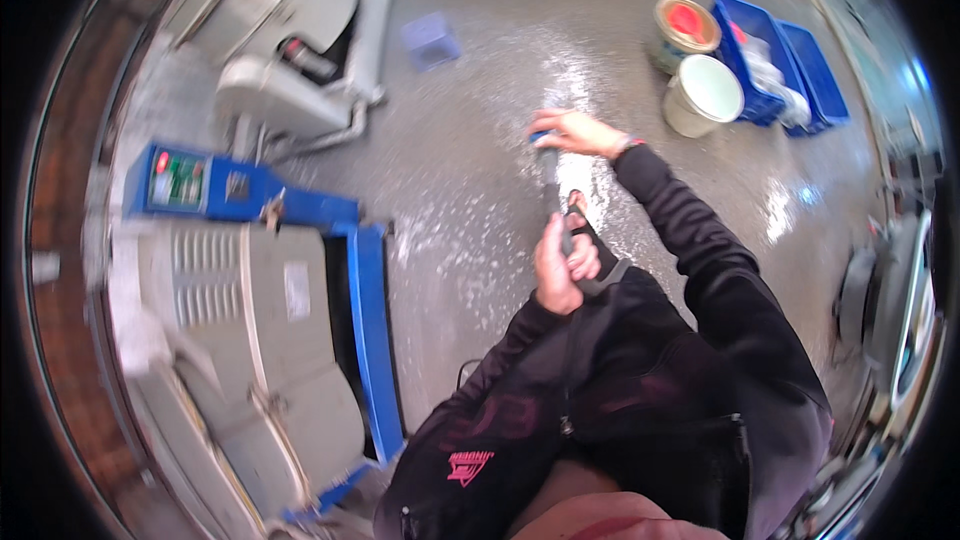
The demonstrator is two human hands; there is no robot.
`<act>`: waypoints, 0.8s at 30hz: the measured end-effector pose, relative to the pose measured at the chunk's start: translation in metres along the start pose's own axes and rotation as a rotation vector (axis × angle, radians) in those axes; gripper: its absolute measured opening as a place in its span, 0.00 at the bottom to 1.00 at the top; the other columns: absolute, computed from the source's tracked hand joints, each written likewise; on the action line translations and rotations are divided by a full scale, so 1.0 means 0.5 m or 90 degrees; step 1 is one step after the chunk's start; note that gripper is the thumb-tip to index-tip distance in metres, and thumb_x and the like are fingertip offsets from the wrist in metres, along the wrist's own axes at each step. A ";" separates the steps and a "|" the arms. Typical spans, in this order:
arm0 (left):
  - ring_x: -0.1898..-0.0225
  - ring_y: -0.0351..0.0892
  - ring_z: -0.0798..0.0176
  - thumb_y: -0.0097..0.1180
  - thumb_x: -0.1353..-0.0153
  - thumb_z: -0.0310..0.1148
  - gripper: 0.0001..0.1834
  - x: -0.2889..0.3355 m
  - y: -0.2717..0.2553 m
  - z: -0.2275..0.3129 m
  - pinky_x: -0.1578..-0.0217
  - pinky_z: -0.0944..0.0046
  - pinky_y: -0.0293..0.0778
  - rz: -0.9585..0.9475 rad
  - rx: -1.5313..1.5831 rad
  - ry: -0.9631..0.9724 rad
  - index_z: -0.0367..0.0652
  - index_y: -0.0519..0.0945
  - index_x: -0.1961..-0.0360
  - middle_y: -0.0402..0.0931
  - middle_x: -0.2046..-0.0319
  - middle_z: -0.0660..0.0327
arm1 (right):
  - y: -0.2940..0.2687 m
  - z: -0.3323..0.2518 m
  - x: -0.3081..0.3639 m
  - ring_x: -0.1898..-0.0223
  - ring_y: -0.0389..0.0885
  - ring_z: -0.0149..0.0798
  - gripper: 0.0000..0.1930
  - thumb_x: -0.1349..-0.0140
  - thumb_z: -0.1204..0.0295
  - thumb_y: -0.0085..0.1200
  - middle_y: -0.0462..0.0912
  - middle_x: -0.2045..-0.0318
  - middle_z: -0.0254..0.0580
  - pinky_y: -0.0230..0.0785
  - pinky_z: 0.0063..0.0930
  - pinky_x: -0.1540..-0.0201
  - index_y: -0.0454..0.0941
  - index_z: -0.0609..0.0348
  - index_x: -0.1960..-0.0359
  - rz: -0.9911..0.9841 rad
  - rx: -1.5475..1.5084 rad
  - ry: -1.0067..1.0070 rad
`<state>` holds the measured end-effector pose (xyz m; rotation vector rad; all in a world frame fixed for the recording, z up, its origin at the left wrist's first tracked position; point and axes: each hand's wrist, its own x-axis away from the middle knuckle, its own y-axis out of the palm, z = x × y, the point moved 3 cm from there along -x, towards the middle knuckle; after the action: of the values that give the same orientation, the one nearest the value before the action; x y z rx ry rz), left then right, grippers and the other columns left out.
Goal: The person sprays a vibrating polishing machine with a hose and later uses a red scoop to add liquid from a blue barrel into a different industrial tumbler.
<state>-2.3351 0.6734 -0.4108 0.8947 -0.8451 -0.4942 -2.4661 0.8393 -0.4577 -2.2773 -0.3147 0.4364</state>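
Both my hands are on one slim, dark grey, wand-like tool (551, 172) with a blue end. Its exact kind is not clear from this view. My left hand (560, 266) is wrapped round the lower, thicker grip, in front of my body. Farther out, my right hand (578, 132) reaches across to the blue end, with its fingers curled over it. The tool is held above a wet, shiny floor (450, 230) with pale spots on it. Just under the tool, part of my foot (577, 202) shows.
Left stands a blue-framed machine (370, 340) with beige panels; a grey machine (285, 90) is beyond it. A lavender block-shaped object (431, 41) lies on the floor. At far right are a white bucket (703, 93), a round tub (685, 28) and blue crates (812, 70).
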 end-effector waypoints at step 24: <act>0.94 0.45 0.76 0.33 0.37 0.48 0.20 -0.407 0.155 -0.036 0.89 0.73 0.49 -0.408 -0.500 -0.980 0.43 0.69 0.66 0.48 0.95 0.74 | -0.069 0.059 0.531 0.69 0.78 0.48 0.21 0.56 0.49 0.55 0.78 0.76 0.47 0.67 0.42 0.65 0.78 0.55 0.74 0.605 0.163 1.230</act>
<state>-2.4371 0.8647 -0.4394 -0.1618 -1.5149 -2.0415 -2.2393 0.9759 -0.5070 -1.4852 1.6262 -1.2207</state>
